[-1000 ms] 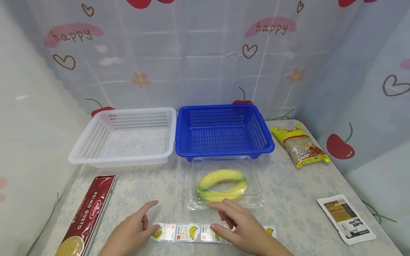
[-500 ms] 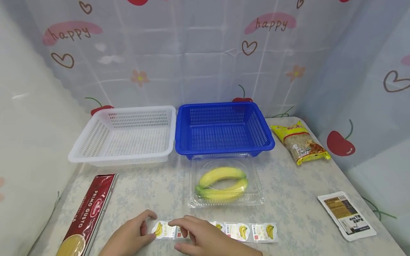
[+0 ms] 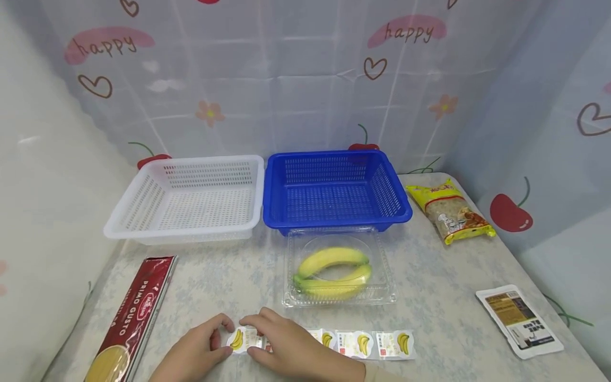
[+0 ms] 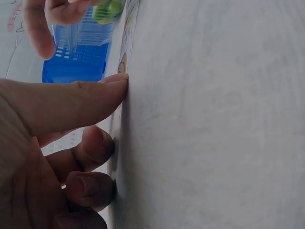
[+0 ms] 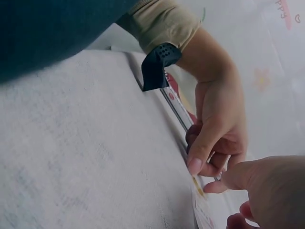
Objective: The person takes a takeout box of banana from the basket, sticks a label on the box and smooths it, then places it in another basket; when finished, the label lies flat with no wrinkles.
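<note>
A strip of banana-picture stickers (image 3: 354, 345) lies flat along the front of the table. At its left end, my left hand (image 3: 195, 347) rests with thumb and index finger apart around the sticker's edge. In the left wrist view, the left thumb (image 4: 86, 100) touches down right at the strip. My right hand (image 3: 293, 345) lies over the middle of the strip, index finger and thumb spread at the first sticker's right side and part of the strip hidden under it. Behind, two bananas (image 3: 334, 258) sit in a clear plastic clamshell box (image 3: 387, 276).
A white basket (image 3: 255, 201) and a blue basket (image 3: 334, 223) stand side by side at the back. A red spaghetti pack (image 3: 133, 313) lies at left. A yellow food bag (image 3: 451, 215) and a white flat packet (image 3: 520, 321) lie at right.
My right hand has moved left along the strip to the first sticker and come down beside the left fingers, uncovering the right-hand stickers. My left hand has shifted only slightly.
</note>
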Demonstrator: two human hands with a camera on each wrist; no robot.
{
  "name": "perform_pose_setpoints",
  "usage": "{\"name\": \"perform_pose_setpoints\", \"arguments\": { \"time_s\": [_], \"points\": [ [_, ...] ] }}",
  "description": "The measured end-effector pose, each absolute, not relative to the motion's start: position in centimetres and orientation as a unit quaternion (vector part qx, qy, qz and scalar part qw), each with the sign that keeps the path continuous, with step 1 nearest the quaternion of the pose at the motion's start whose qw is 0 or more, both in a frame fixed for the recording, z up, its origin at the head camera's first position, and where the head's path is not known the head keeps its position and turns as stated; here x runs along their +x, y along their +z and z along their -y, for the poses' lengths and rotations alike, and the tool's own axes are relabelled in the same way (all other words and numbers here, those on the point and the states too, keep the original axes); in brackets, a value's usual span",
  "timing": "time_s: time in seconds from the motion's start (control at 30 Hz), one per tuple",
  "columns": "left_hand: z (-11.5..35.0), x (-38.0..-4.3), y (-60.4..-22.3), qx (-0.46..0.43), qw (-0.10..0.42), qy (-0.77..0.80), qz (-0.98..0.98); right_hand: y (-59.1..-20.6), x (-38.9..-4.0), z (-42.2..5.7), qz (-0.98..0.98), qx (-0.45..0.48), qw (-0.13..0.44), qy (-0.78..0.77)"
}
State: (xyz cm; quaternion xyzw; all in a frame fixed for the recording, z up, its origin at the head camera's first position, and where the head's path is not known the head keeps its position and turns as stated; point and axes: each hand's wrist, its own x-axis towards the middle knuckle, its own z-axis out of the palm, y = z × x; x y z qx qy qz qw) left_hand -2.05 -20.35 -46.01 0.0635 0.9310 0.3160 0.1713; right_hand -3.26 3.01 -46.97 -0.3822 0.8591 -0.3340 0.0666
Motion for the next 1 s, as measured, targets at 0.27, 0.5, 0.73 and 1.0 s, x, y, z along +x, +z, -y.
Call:
{"name": "perform_pose_setpoints", "arguments": {
  "time_s": [0.27,0.5,0.73,1.0],
  "points": [
    [20.5,-1.9,-46.0,0.062,0.180,0.325,-0.926,-47.7,-3.4,-2.6,-0.871,-0.356,0.095,-0.325],
    [20.9,-1.8,-46.0,0.082,0.198,0.329,-0.920,-48.4,-3.3,-2.3,-0.870,-0.344,0.097,-0.339],
    [20.9,-1.6,-46.0,0.081,0.199,0.331,-0.919,-48.8,-3.2,-1.9,-0.878,-0.342,0.080,-0.326],
    [20.9,-1.5,-46.2,0.091,0.198,0.353,-0.910,-49.0,-3.3,-1.8,-0.884,-0.342,0.069,-0.312]
  ]
}}
